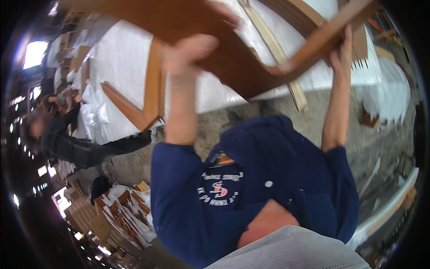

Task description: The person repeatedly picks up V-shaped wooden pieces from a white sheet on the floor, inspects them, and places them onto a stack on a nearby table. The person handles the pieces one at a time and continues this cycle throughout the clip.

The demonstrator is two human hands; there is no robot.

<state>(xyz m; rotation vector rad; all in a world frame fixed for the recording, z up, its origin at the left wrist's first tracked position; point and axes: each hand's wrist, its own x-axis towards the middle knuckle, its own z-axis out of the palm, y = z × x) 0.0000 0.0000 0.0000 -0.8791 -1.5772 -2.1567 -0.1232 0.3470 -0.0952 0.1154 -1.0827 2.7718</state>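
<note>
A brown wooden furniture part, bent in an L shape, is held up in front of me above the wrapped worktable. Its broad board runs to the upper left and a narrower leg rises to the upper right. My left hand, blurred, grips the broad board near its lower edge. Around the narrow leg, my right hand is closed near its upper end. Another person's hand shows at the far edge of the board. Below and left of the part lies a second angled wooden piece on the table.
White padding covers the worktable. A pale wooden strip and another brown piece lie on it. To the left, a person in dark clothes works by clear plastic wrap. Wrapped wooden parts are stacked at lower left.
</note>
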